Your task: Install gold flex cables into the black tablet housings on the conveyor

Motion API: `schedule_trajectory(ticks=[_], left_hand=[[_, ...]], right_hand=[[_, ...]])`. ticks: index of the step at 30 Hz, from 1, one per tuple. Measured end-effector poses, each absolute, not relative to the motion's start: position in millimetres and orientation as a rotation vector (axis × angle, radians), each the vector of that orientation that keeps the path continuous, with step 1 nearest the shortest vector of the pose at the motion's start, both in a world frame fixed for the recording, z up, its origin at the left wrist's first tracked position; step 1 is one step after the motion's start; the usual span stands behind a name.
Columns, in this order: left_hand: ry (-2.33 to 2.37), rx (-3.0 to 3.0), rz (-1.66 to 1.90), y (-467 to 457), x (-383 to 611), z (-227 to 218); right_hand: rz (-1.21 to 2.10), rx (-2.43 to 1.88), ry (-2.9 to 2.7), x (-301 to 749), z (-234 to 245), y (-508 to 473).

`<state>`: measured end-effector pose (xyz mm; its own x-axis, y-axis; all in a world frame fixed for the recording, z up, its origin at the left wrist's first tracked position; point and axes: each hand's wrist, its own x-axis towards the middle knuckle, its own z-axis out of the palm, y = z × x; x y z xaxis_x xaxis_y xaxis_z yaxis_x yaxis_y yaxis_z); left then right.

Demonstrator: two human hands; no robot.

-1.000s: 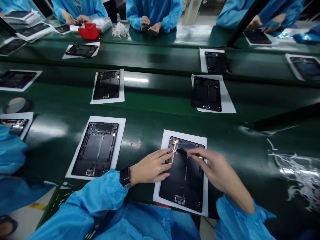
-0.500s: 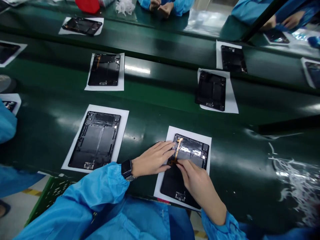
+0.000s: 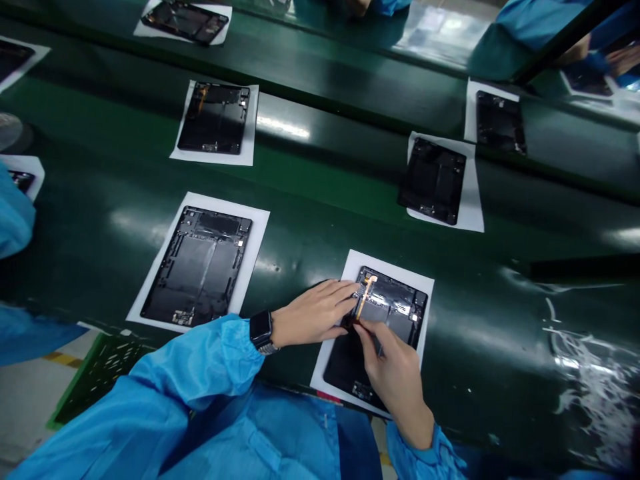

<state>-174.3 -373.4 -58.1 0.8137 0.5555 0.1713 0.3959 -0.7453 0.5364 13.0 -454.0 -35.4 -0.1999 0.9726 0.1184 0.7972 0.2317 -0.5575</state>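
Observation:
An opened black tablet housing (image 3: pixel 345 363) lies on a white sheet (image 3: pixel 356 259) in front of me. Along its upper left part runs a thin orange flex cable (image 3: pixel 365 298). My right hand (image 3: pixel 397 367) pinches the lower end of this cable between thumb and fingertips. With fingers stretched out, my left hand (image 3: pixel 316 312) rests at the housing's left edge, its fingertips beside the cable. The spot under the left fingertips is partly hidden. To the left, a second opened tablet housing (image 3: pixel 193 277) lies on its own sheet, just beyond my left sleeve.
More tablet housings on sheets lie farther back, one at the back left (image 3: pixel 215 123) and one at the back right (image 3: pixel 436 179). White scrap strips (image 3: pixel 593 380) are heaped at right. A green crate (image 3: pixel 100 373) stands below the table edge. Co-workers' blue sleeves (image 3: pixel 15 213) show at the sides.
The camera view has shifted and tilted slightly, so the table appears turned. Both hands stay at the same tablet housing, with the right fingers still at the cable's lower end.

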Motion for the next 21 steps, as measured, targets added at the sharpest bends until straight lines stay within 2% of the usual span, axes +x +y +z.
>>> schedule_trajectory(ticks=[15,21], left_hand=[[0.712,2.498,0.394,-372.6,-174.1,-57.3],[0.712,2.462,0.411,-372.3,-173.6,-57.3]], right_hand=[[0.445,-1.532,-2.159,12.5,-36.9,-458.9],[0.282,-1.57,-2.352,-2.3,-32.6,-445.1]])
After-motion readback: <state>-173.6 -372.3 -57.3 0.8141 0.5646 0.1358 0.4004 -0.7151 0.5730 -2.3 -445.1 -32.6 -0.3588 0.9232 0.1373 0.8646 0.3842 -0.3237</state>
